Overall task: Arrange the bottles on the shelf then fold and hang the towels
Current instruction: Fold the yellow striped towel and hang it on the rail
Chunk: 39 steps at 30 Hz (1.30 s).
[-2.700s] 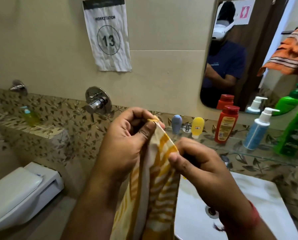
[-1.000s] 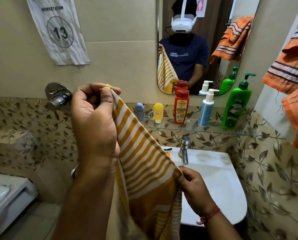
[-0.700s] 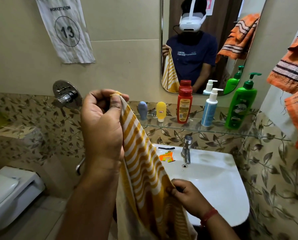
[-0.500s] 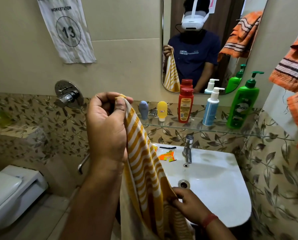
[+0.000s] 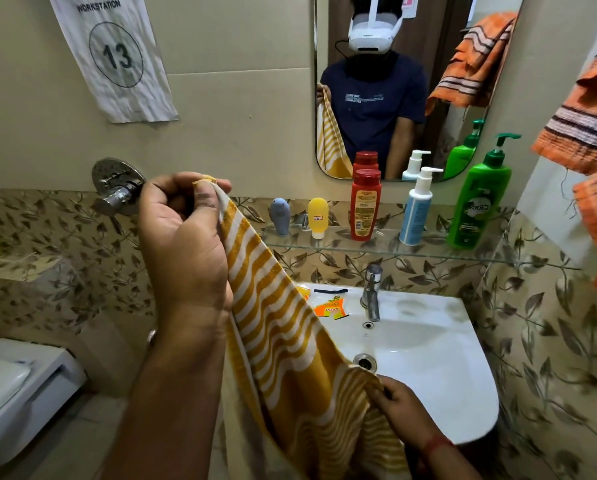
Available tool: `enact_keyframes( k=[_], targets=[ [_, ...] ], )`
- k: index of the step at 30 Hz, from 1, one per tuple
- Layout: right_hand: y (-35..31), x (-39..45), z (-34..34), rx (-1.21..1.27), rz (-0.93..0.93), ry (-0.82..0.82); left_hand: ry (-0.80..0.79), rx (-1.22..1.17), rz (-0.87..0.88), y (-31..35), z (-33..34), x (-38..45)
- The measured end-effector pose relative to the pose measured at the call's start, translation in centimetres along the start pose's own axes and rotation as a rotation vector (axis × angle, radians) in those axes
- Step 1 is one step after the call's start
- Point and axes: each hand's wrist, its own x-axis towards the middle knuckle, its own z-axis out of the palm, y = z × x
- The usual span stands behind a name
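Note:
A yellow-and-white striped towel (image 5: 283, 341) hangs lengthwise in front of me. My left hand (image 5: 182, 237) pinches its top corner at chest height. My right hand (image 5: 397, 407) grips its right edge lower down, over the sink's front. On the glass shelf (image 5: 519, 258) stand, left to right, a small grey-blue bottle (image 5: 279, 216), a small yellow bottle (image 5: 318, 218), a red bottle (image 5: 365, 204), a white-and-blue pump bottle (image 5: 416, 207) and a green pump bottle (image 5: 480, 199). An orange striped towel (image 5: 588, 133) hangs at the right edge.
A white sink (image 5: 428, 358) with a chrome tap (image 5: 372, 292) lies below the shelf; an orange sachet (image 5: 330, 308) rests on its rim. A wall valve (image 5: 117, 188) is at left, a toilet (image 5: 16, 393) at lower left, a mirror (image 5: 411, 98) above the shelf.
My right hand has slid down the towel's edge from beside my left hand to near the bottom, stretching the towel out. The view has swung right and pulled back.

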Motion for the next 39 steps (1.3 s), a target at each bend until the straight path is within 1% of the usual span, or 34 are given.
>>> enact_keyframes(
  k=[2,5,7,9,11,13,15,17,19,20,22,24,26,29,32,35,39],
  targets=[
    [-1.9,0.2,0.0,-0.012,-0.045,0.008,-0.077,0.055,-0.003,-0.9,-0.1,0.2],
    [-6.7,0.8,-0.3,-0.032,-0.206,0.022,-0.233,0.243,-0.047,-3.3,-0.2,0.3],
    [-10.7,1.1,-0.6,-0.051,-0.313,0.033,-0.41,0.409,-0.125,-5.2,-0.1,-0.2],
    [-14.6,1.2,-0.9,-0.105,-0.416,0.025,-0.579,0.493,-0.207,-7.1,0.0,-1.2],
    [-17.6,1.2,-1.4,-0.172,-0.512,0.026,-0.67,0.491,-0.245,-8.6,0.0,-2.3],
    [-19.9,1.0,-1.9,-0.203,-0.579,0.059,-0.757,0.469,-0.233,-9.3,-0.2,-2.8],
    [-21.4,0.8,-2.6,-0.151,-0.594,0.086,-0.901,0.395,-0.254,-9.6,-0.6,-2.8],
    [-22.4,0.7,-3.1,-0.09,-0.582,0.104,-1.041,0.287,-0.338,-9.5,-0.9,-2.6],
    [-23.0,0.8,-3.5,-0.055,-0.57,0.11,-1.139,0.268,-0.398,-9.6,-1.1,-2.6],
    [-23.3,0.8,-3.7,-0.039,-0.567,0.113,-1.16,0.282,-0.413,-9.7,-1.1,-2.5],
    [-23.5,0.9,-4.0,-0.014,-0.571,0.135,-1.147,0.312,-0.415,-10.0,-1.1,-2.4],
    [-23.5,0.9,-4.3,0.001,-0.566,0.141,-1.148,0.343,-0.349,-10.3,-1.1,-2.4],
    [-23.3,1.0,-4.7,0.046,-0.537,0.101,-1.164,0.323,-0.313,-10.3,-0.9,-2.4],
    [-22.6,1.0,-5.3,0.127,-0.487,0.041,-1.157,0.291,-0.308,-10.3,-0.7,-2.3],
    [-22.0,0.9,-5.9,0.135,-0.47,0.032,-1.209,0.296,-0.39,-10.2,-0.7,-2.1],
    [-21.9,0.8,-6.3,0.094,-0.456,-0.005,-1.331,0.301,-0.48,-9.9,-0.5,-2.1],
    [-21.6,0.7,-6.2,0.006,-0.425,-0.064,-1.44,0.303,-0.574,-9.9,-0.5,-2.4]
  ],
)
